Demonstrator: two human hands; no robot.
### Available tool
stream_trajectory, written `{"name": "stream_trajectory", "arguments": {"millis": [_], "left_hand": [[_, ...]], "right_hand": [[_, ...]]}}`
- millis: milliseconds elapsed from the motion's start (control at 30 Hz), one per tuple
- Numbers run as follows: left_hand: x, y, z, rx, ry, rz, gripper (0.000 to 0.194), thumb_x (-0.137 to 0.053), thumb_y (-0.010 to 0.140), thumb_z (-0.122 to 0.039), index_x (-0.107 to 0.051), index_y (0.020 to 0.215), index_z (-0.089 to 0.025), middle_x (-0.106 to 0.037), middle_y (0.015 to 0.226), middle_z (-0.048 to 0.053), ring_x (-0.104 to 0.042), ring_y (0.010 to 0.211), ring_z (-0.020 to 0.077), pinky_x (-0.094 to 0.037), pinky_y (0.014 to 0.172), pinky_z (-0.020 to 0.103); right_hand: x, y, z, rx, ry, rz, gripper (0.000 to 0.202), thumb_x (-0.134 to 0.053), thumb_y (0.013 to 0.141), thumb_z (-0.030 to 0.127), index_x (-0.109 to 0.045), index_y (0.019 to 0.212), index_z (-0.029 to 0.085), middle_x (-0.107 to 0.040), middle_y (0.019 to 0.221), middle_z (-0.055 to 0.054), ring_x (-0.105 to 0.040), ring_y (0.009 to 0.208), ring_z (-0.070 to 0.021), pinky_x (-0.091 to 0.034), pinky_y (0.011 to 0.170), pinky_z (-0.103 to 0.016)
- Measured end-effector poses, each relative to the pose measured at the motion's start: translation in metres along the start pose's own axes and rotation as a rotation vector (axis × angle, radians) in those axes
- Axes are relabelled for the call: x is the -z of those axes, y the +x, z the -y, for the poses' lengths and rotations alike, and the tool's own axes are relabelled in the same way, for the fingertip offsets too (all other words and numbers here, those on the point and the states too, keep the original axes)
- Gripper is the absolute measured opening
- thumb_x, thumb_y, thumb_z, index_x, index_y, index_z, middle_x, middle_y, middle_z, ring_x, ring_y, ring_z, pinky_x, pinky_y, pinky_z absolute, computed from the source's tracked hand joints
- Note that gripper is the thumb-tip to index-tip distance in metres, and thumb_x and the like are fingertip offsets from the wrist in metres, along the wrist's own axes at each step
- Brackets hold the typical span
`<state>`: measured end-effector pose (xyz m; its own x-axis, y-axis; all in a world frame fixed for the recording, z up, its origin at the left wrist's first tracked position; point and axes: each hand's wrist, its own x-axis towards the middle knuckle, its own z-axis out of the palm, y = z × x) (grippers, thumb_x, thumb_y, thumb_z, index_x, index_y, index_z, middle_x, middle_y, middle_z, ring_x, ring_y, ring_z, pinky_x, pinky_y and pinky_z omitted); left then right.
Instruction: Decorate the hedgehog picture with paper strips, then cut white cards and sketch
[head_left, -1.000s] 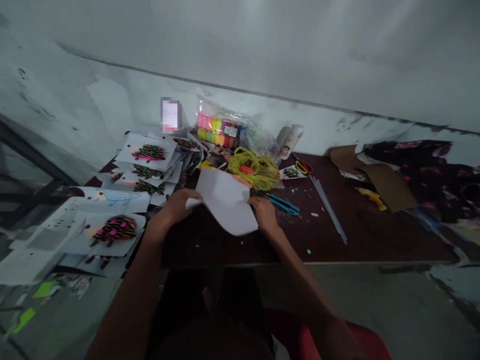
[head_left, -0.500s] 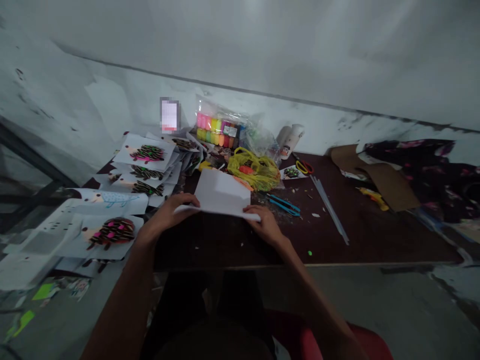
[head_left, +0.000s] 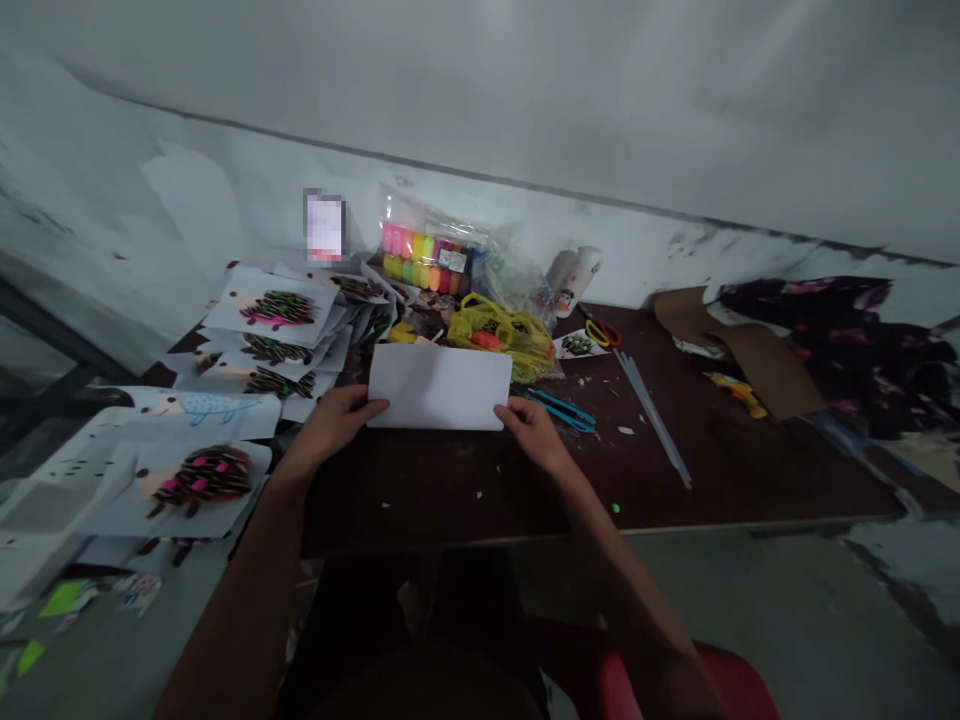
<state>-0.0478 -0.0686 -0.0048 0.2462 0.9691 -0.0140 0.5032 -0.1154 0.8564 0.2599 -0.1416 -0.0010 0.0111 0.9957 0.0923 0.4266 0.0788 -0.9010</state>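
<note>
A blank white paper (head_left: 440,388) is held by its two lower corners over the near part of the dark table (head_left: 435,510). My left hand (head_left: 336,420) pinches its left corner, thumb on the near face. At the right corner my right hand (head_left: 531,428) grips it the same way. Just behind the paper lies a yellow plastic bag (head_left: 510,335) with something orange-red in it. Blue-handled scissors (head_left: 562,408) rest to the right of the paper.
Sheets with hedgehog pictures (head_left: 274,308) are piled at the left. Packed coloured clay pots (head_left: 427,260) stand at the back. Rightward lie yellow-and-red-handled scissors (head_left: 602,333), translucent sticks (head_left: 654,420), brown cardboard (head_left: 772,370), a yellow tool (head_left: 739,393) and dark patterned cloth (head_left: 825,310).
The paper has tilted up and its broad face now shows, with its near edge no longer curled. Both hands still hold it. The view has shifted slightly.
</note>
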Motion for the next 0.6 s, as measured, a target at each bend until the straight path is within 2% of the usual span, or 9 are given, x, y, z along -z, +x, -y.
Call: {"name": "stream_trajectory", "arguments": {"millis": [100, 167, 300, 433, 500, 567, 600], "left_hand": [[0.004, -0.004, -0.001, 0.043, -0.116, 0.061, 0.044, -0.068, 0.069, -0.062, -0.073, 0.076, -0.019, -0.074, 0.074, 0.004, -0.063, 0.073, 0.0248, -0.046, 0.064, 0.030], [0.005, -0.006, -0.002, 0.047, -0.205, 0.057, 0.046, -0.071, 0.068, -0.063, -0.075, 0.082, -0.019, -0.076, 0.081, 0.004, -0.065, 0.079, 0.0261, -0.049, 0.068, 0.031], [0.005, -0.010, -0.007, 0.016, -0.317, -0.040, 0.047, -0.073, 0.072, -0.063, -0.074, 0.089, -0.019, -0.076, 0.086, 0.005, -0.065, 0.081, 0.0245, -0.052, 0.070, 0.031], [0.001, -0.007, -0.016, -0.032, -0.454, -0.078, 0.050, -0.074, 0.075, -0.060, -0.071, 0.105, -0.020, -0.074, 0.106, 0.007, -0.069, 0.093, 0.0248, -0.057, 0.079, 0.034], [-0.002, -0.004, -0.024, -0.061, -0.456, -0.163, 0.055, -0.075, 0.075, -0.055, -0.066, 0.117, -0.021, -0.071, 0.120, 0.009, -0.067, 0.106, 0.0269, -0.058, 0.087, 0.038], [-0.006, -0.001, -0.034, -0.054, -0.418, -0.344, 0.061, -0.080, 0.069, -0.049, -0.063, 0.121, -0.022, -0.067, 0.129, 0.011, -0.065, 0.115, 0.0295, -0.057, 0.091, 0.041], [-0.008, -0.001, -0.040, -0.054, -0.423, -0.371, 0.061, -0.080, 0.069, -0.049, -0.063, 0.120, -0.022, -0.066, 0.132, 0.012, -0.064, 0.116, 0.0305, -0.057, 0.092, 0.043]], "right_hand": [[0.000, 0.000, 0.003, -0.034, 0.129, 0.041, 0.045, -0.063, 0.079, 0.061, -0.056, 0.063, 0.019, -0.047, 0.061, 0.004, -0.040, 0.062, -0.0118, -0.035, 0.059, -0.024], [-0.002, -0.002, 0.004, -0.042, 0.181, 0.015, 0.041, -0.069, 0.075, 0.056, -0.059, 0.063, 0.019, -0.050, 0.062, 0.003, -0.043, 0.062, -0.0119, -0.037, 0.062, -0.025], [-0.007, -0.006, 0.015, 0.023, 0.210, -0.114, 0.039, -0.075, 0.073, 0.050, -0.057, 0.059, 0.019, -0.052, 0.062, 0.003, -0.046, 0.063, -0.0125, -0.040, 0.064, -0.026], [0.002, -0.001, 0.043, 0.151, 0.155, -0.283, 0.038, -0.072, 0.080, 0.051, -0.058, 0.064, 0.020, -0.055, 0.063, 0.002, -0.048, 0.064, -0.0136, -0.042, 0.063, -0.027], [0.010, 0.003, 0.063, 0.255, 0.070, -0.395, 0.038, -0.070, 0.085, 0.051, -0.057, 0.065, 0.021, -0.055, 0.064, 0.002, -0.049, 0.064, -0.0142, -0.044, 0.063, -0.028], [0.017, 0.007, 0.084, 0.401, -0.084, -0.575, 0.034, -0.066, 0.091, 0.048, -0.058, 0.069, 0.023, -0.058, 0.067, 0.001, -0.053, 0.067, -0.0157, -0.046, 0.067, -0.030], [0.019, 0.008, 0.093, 0.483, -0.194, -0.628, 0.031, -0.064, 0.094, 0.045, -0.060, 0.072, 0.023, -0.061, 0.072, -0.001, -0.056, 0.072, -0.0173, -0.049, 0.073, -0.032]]}}
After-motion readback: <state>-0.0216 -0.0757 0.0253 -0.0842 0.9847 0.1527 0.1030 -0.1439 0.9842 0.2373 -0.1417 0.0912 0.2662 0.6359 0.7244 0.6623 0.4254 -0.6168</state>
